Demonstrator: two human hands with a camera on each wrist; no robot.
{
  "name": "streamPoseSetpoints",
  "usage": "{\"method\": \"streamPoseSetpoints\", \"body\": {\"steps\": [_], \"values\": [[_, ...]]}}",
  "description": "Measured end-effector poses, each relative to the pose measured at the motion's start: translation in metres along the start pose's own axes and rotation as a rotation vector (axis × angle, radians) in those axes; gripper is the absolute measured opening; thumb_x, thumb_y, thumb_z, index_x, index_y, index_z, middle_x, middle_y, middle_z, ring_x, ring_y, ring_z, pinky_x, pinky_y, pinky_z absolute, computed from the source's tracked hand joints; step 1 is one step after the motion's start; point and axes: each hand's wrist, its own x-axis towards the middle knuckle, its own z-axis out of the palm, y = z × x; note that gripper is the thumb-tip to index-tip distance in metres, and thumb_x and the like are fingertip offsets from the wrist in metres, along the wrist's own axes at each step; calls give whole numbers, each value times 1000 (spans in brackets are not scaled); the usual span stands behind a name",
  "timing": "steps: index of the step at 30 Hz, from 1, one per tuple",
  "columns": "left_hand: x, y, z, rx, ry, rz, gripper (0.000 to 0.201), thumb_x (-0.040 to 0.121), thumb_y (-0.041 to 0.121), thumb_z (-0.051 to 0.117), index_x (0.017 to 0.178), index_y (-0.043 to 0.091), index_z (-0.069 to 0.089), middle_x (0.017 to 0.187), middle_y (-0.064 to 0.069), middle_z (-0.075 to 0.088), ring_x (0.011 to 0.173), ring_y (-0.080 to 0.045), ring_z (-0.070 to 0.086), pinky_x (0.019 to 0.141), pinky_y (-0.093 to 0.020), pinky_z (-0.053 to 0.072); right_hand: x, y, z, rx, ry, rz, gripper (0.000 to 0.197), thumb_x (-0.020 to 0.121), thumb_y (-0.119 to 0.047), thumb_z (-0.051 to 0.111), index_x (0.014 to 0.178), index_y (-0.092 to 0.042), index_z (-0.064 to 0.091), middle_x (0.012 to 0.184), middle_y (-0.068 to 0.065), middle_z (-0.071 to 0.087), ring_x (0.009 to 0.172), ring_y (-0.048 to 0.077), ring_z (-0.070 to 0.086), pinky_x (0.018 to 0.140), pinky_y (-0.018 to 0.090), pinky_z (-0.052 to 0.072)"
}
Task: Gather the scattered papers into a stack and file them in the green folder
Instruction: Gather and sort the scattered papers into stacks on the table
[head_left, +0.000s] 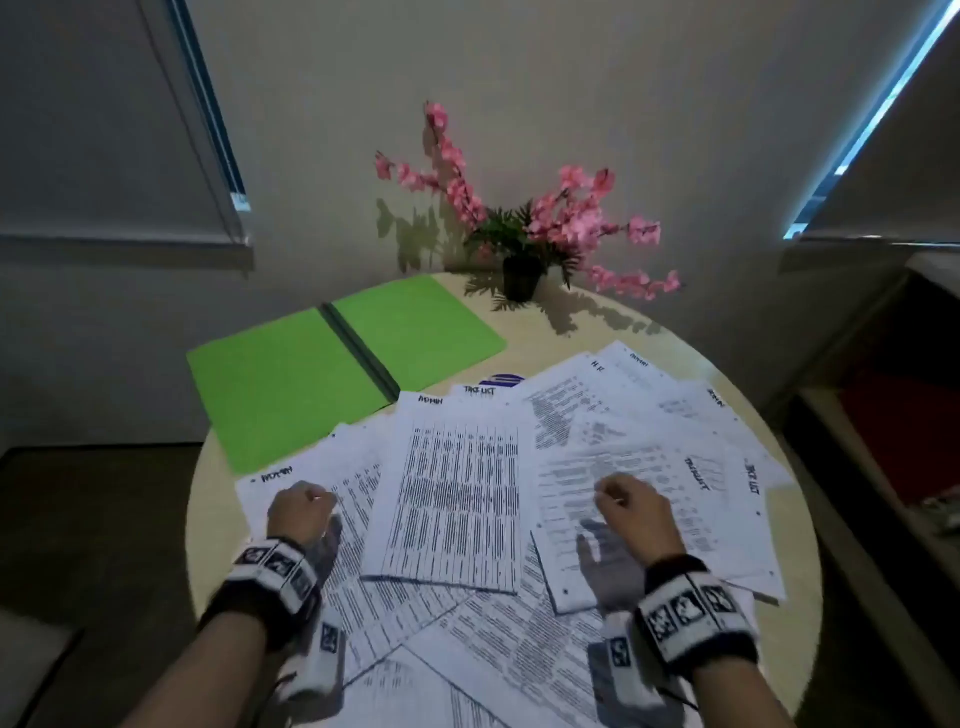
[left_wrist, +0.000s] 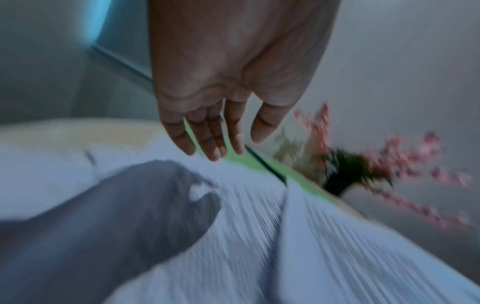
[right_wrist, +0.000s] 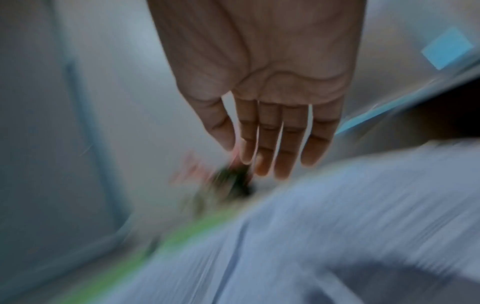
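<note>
Several printed white papers (head_left: 457, 488) lie scattered and overlapping across the round table, blurred in both wrist views (left_wrist: 259, 236) (right_wrist: 337, 216). The green folder (head_left: 343, 364) lies spread open at the back left, its dark spine in the middle; it shows as a thin green strip (left_wrist: 241, 162) (right_wrist: 124, 267) in the wrist views. My left hand (head_left: 304, 512) hovers over the left papers, fingers (left_wrist: 207, 142) straight and empty. Over the right papers my right hand (head_left: 631, 506) hovers the same way, fingers (right_wrist: 280, 144) extended, holding nothing.
A black pot of pink flowers (head_left: 524, 244) stands at the back of the beige round table (head_left: 571, 322), right of the folder. Walls and window blinds surround the table. A low shelf (head_left: 893, 415) sits to the right.
</note>
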Motion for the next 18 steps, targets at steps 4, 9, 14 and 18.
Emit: {"method": "streamPoseSetpoints", "body": {"steps": [4,9,14,18], "values": [[-10,7,40,-43,-187,-96,52,64,51,57,72,-1,62,96,-30,60,92,-36,61,85,-35,46,10,5,68,-551,-396,118,73,78,-32,62,140,-15,28,151,13,22,137,36,24,109,48,31],[-16,12,68,-66,-241,-52,20,85,26,60,81,8,53,81,-15,53,72,-24,52,63,-26,36,6,34,91,-711,-341,114,75,86,-15,53,146,-15,8,158,10,0,143,37,6,112,53,22],[-14,2,51,-52,-77,-104,16,88,11,52,93,-2,60,96,-21,59,88,-33,58,78,-37,43,23,35,60,-430,-111,85,36,90,-1,45,126,-1,50,123,22,59,101,30,58,85,33,49],[-10,-15,34,141,-359,-204,22,81,15,63,73,5,45,68,-7,44,62,-21,46,57,-27,34,24,5,51,-195,-107,-119,49,86,9,43,131,-8,51,129,18,59,115,28,57,94,26,43]]}}
